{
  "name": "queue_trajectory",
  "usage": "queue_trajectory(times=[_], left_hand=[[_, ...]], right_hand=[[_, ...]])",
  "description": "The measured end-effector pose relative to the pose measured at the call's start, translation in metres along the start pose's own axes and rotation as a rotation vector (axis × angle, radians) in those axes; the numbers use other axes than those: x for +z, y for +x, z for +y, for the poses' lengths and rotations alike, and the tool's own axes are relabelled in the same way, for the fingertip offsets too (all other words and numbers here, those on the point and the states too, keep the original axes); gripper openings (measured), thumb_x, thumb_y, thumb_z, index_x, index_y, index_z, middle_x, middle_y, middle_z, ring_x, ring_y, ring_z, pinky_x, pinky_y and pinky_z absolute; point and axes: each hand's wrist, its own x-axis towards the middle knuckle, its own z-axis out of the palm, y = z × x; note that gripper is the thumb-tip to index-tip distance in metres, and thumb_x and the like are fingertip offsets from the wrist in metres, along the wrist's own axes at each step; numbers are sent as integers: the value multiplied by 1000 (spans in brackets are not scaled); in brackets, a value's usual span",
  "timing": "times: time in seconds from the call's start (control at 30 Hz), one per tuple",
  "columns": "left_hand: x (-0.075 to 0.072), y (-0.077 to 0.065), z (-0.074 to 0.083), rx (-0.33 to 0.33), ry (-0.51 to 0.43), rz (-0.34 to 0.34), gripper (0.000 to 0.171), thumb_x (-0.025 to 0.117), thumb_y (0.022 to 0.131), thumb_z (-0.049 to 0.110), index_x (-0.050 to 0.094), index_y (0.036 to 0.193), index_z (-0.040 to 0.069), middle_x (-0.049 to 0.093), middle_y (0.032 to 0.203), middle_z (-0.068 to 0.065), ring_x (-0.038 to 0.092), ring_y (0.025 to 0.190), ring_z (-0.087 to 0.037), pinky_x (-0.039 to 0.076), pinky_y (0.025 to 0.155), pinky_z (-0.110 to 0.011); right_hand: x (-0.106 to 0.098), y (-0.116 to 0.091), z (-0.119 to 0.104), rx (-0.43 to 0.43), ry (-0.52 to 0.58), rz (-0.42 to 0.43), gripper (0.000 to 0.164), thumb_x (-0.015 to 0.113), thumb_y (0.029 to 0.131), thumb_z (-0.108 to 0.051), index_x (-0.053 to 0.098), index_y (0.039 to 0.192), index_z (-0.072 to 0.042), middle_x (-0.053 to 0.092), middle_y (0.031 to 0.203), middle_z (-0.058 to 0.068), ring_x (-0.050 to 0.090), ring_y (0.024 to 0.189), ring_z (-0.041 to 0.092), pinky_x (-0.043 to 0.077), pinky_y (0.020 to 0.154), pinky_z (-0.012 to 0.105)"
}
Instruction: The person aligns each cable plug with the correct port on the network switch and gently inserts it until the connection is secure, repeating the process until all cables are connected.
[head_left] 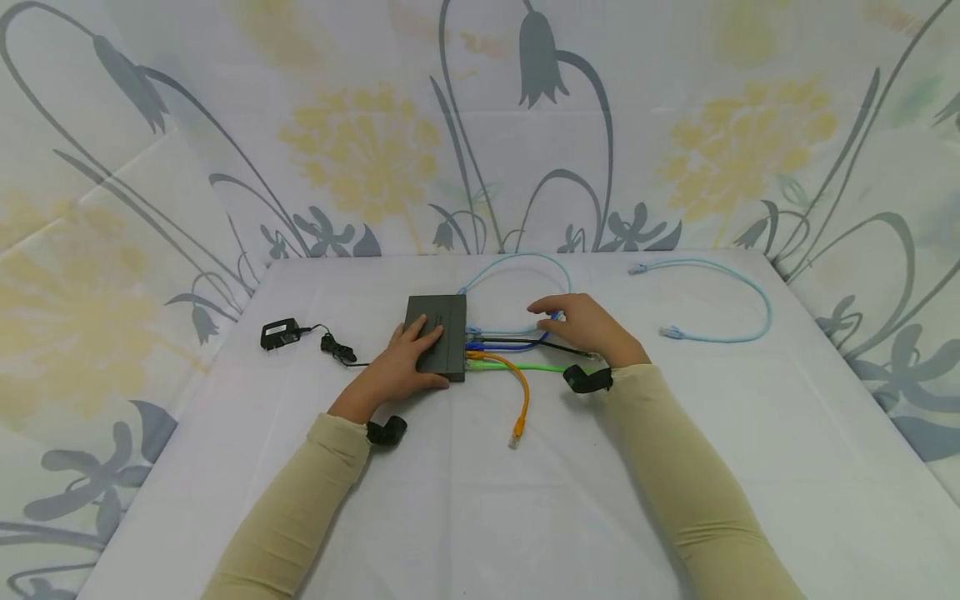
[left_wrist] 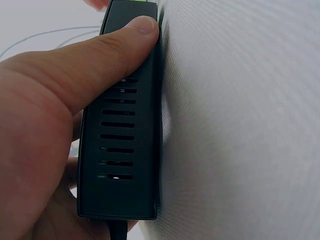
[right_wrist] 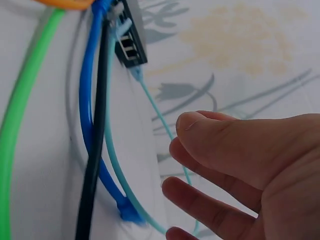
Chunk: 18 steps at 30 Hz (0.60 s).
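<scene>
My left hand point(head_left: 401, 362) holds a black network switch point(head_left: 452, 310) flat on the table. Its fingers spread over the top, and the thumb point(left_wrist: 107, 52) presses the vented side. Cables come out of the switch's right side: orange point(head_left: 527, 387), green point(head_left: 536, 367), black point(right_wrist: 95, 150), dark blue point(right_wrist: 86, 85) and light blue point(right_wrist: 112, 135). The light blue cable loops round, with its other end at the far side of the switch. Close to that loop is my right hand point(head_left: 588, 325), fingers loosely bent, thumb apart, holding nothing.
A black power adapter point(head_left: 280, 334) lies to the left, its bundled cord point(head_left: 339, 349) running toward the switch. A separate light blue cable point(head_left: 765, 304) lies curved at the right. The orange cable's free plug point(head_left: 516, 437) points toward the front. Patterned cloth stands behind the white table point(head_left: 480, 517).
</scene>
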Motion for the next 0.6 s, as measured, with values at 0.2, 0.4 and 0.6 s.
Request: queue_trajectory(times=[0.2, 0.4, 0.6], left_hand=[[1, -1, 0, -3, 2, 1, 93, 72, 83, 50, 21, 156, 22, 0, 165, -9, -3, 148, -46, 26, 111, -64], [1, -1, 0, -3, 4, 3, 93, 72, 83, 50, 22, 156, 22, 0, 165, -9, -2, 148, -46, 26, 111, -64], [0, -1, 1, 5, 10, 5, 93, 72, 83, 51, 22, 156, 21, 1, 165, -10, -2, 148, -47, 27, 110, -65]], right_hand=[[-10, -4, 16, 34, 30, -5, 34, 59, 97, -28, 63, 130, -18, 62, 131, 7, 53, 125, 28, 42, 103, 50], [-22, -10, 27, 62, 33, -11, 34, 58, 98, -28, 64, 129, -16, 61, 132, 9, 53, 126, 31, 42, 103, 51], [-34, -16, 36, 97, 28, -12, 35, 58, 98, -29, 63, 129, -14, 62, 130, 11, 54, 124, 32, 42, 102, 53]])
